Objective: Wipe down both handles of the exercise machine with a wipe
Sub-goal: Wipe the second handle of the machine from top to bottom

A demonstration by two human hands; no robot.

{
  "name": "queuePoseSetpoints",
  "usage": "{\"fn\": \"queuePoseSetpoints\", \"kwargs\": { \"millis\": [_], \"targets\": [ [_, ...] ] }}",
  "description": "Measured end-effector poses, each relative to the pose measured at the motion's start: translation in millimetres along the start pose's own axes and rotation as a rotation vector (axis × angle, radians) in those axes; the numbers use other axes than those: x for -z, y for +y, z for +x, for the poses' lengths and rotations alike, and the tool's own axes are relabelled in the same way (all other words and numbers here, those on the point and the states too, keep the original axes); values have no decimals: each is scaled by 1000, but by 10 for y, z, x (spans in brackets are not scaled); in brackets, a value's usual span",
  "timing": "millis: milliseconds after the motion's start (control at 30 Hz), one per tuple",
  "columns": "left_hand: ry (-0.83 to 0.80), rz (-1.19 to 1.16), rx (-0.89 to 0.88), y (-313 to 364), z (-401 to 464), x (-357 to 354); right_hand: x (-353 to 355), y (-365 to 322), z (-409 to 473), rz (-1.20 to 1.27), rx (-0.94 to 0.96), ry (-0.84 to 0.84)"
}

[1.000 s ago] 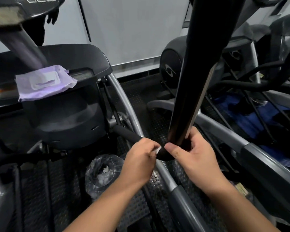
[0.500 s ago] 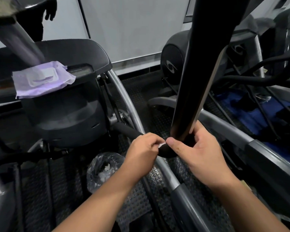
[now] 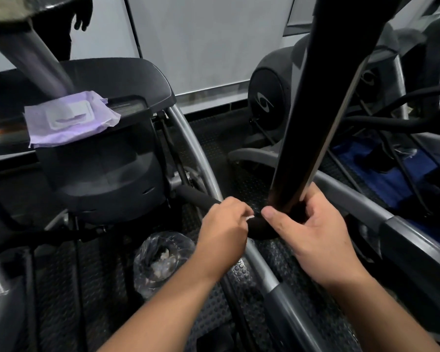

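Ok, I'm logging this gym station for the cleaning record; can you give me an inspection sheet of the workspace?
Surface: studded rubber floor mat.
Job's things: black handle; white wipe, only a corner visible.
Clutter: purple wipes pack on the console ledge; plastic bag on the floor.
Grippers: left hand pinches the wipe; right hand grips the handle's base.
Cables: black cables at right.
Surroundings: neighbouring machines, grey wall.
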State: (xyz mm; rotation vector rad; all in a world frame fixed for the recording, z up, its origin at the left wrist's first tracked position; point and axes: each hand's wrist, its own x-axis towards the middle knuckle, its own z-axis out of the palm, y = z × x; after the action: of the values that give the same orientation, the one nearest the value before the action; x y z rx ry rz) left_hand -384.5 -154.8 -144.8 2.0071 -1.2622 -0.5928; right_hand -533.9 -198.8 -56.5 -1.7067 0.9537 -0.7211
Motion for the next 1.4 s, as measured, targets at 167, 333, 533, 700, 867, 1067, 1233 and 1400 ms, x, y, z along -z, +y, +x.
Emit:
{"fn": "queuePoseSetpoints", "kwargs": {
  "millis": [167,333,533,700,867,1067,1233,1400],
  "targets": [
    [309,-310,133,-116,-235,-175,-32,20,-2,-29,-35,44],
    [411,-510,392,-91,-295,-354,-57,33,7,-17,-52,56],
    [476,-1096,724,29,-266,-485,-50,46,16,26,-53,52],
    [459,-1276,782,120,-266,-456,-39,68,14,6,-54,50],
    [532,-952,629,-59,-246,-439,-39,86,14,-5,-44,55],
    [485,-491,223,-61,-262,-328,-35,97,2,-7,-30,63],
    [346,-219,2,-56,-139,-240,-36,87,-9,-10,-23,51],
    [246,-75,42,-154,106,-91,-30,79,-12,19,-22,44]
  ]
}}
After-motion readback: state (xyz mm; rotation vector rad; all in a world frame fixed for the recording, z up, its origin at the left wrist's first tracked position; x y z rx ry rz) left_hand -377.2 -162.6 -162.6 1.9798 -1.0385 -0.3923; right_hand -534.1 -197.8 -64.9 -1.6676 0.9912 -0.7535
